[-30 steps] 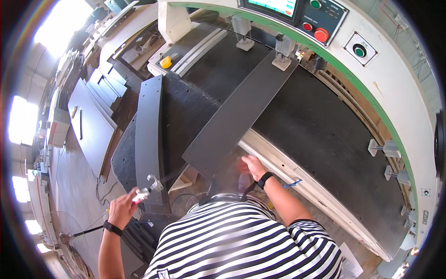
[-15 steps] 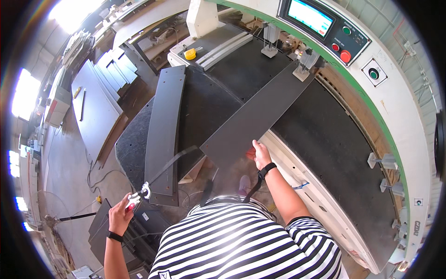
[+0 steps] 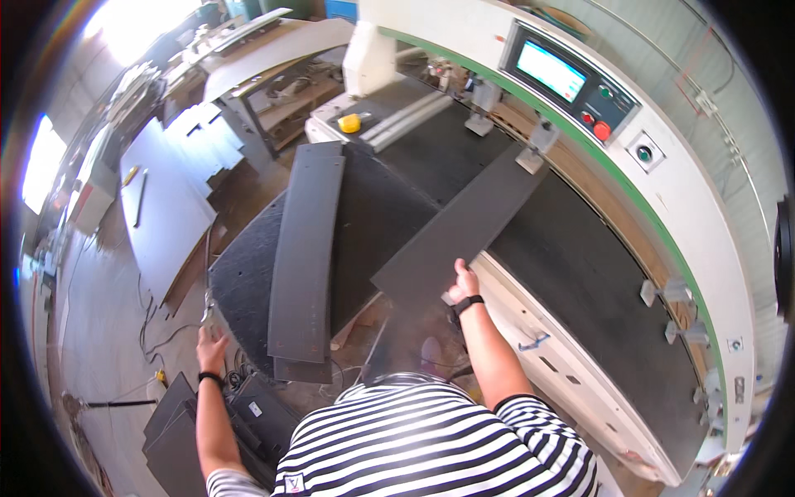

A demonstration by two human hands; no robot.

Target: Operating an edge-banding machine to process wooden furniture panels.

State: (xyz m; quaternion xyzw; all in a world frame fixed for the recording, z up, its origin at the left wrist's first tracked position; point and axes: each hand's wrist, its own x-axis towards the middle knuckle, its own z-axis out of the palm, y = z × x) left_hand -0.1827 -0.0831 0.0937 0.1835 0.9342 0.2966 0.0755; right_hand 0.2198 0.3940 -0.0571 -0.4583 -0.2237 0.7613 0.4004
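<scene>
My right hand grips the near right edge of a long dark grey panel, thumb on top. The panel's far end lies under a clamp foot of the machine, and its near end juts past the white machine edge. At the left, my left hand is closed round the handle of an air blow gun, its thin nozzle pointing away from me. The fingers partly hide the handle. Between my hands, more dark panels lie stacked on the black table.
The machine's white arched beam carries a control panel with a screen and buttons. A yellow tape measure sits at the far end. Large pale boards stand at left; dark panels lie low beside my left arm.
The air blow gun has swung left, away from the held panel, with my left hand; its nozzle now points farther away from me. My right hand stays on the panel edge. The view has shifted slightly.
</scene>
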